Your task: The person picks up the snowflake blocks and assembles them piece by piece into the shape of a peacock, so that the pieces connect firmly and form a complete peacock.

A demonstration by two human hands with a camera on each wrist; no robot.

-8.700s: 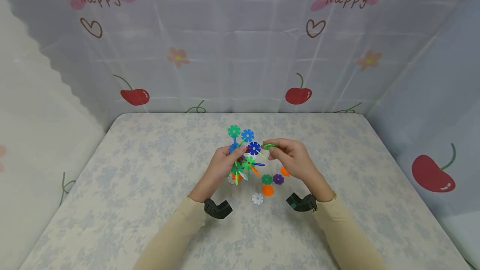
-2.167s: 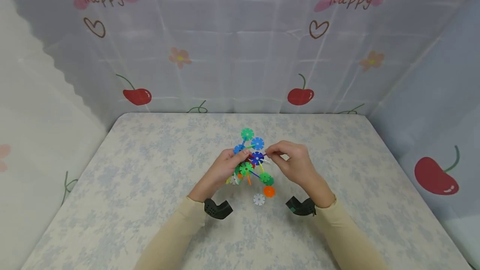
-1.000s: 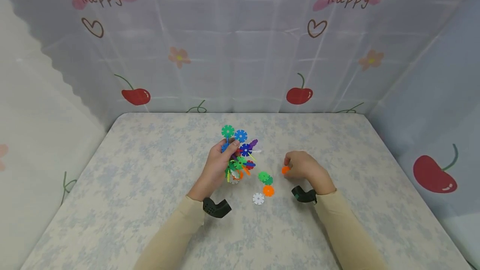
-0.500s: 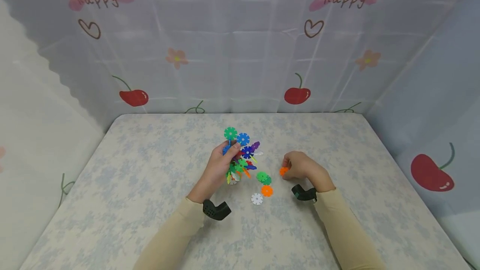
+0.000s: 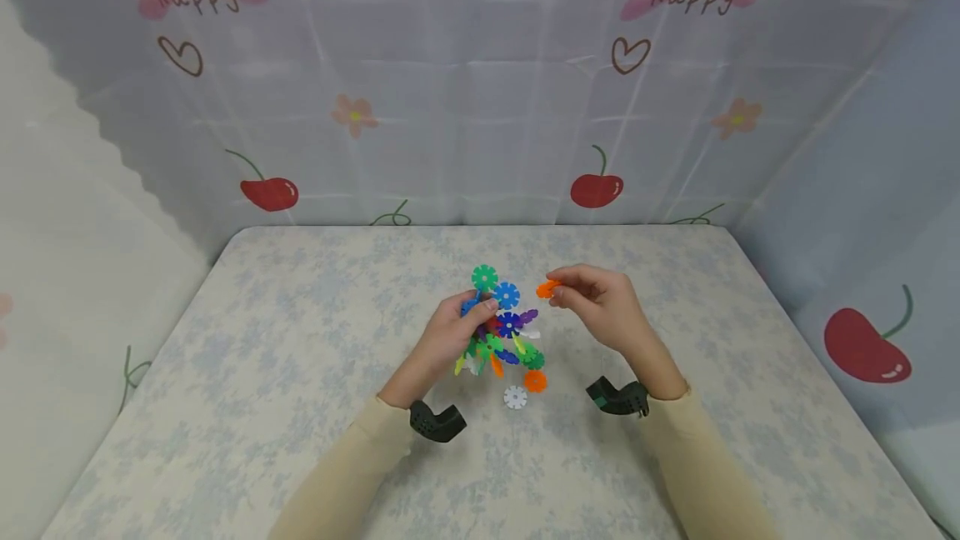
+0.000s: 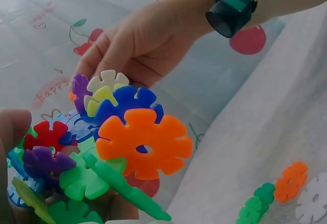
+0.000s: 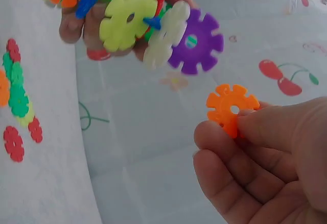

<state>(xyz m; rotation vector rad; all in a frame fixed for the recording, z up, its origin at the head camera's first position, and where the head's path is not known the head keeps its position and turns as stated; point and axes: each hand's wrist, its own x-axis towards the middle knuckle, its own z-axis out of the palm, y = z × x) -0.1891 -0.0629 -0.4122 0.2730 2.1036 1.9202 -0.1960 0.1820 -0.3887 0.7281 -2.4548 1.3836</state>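
Observation:
My left hand (image 5: pixel 441 343) grips a many-coloured cluster of interlocked, notched plastic snowflake discs (image 5: pixel 507 324), raised over the table. On the cluster's right side a purple disc (image 7: pixel 207 48) sticks out beside a whitish disc (image 7: pixel 168 35). A large orange disc (image 6: pixel 171 145) of the cluster faces the left wrist view. To the right, my right hand (image 5: pixel 613 311) pinches a single orange snowflake disc (image 7: pixel 224 101) between thumb and index finger, apart from the cluster. The left hand's fingers are partly hidden behind the discs.
Loose discs lie on the patterned tabletop below the hands: an orange one (image 5: pixel 535 382), a white one (image 5: pixel 515 397) and green ones (image 5: pixel 537 358). In the right wrist view, red discs (image 7: pixel 14 143) lie at the left. A printed curtain (image 5: pixel 465 140) hangs behind the table.
The purple disc, pinched by my right hand earlier, now sits in the cluster. My right hand has lifted an orange disc off the table; the left hand and cluster have shifted slightly right.

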